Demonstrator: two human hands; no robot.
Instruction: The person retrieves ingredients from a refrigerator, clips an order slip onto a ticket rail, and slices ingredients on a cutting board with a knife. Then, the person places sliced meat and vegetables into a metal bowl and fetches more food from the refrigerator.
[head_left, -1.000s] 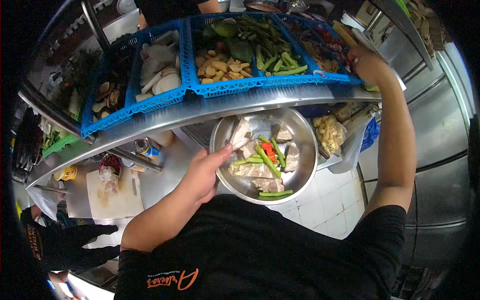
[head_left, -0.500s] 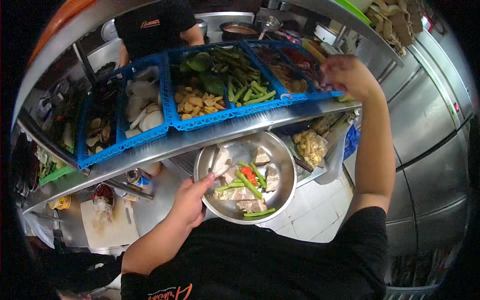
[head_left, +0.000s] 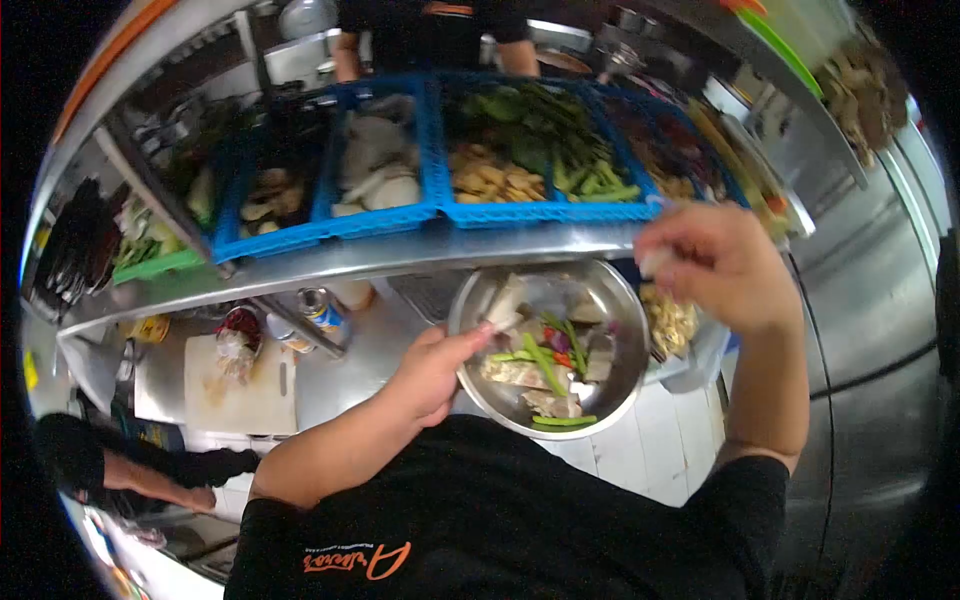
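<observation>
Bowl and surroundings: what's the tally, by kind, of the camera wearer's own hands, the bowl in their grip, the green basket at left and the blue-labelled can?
Wearer's hands: 2, the left hand and right hand
Metal bowl: 1
Green basket: 1
Blue-labelled can: 1
Total: 5

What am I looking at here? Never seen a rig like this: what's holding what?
No robot here: a person works bare-handed. Every picture comes from one camera worn on that person's head, looking forward and down.

The left hand has its grip on the rim of a steel bowl holding meat chunks and cut green beans. The right hand, beside the bowl, pinches a small pale piece, too blurred to name.

Blue plastic baskets of vegetables stand on the steel shelf; a white cutting board lies lower left.
</observation>
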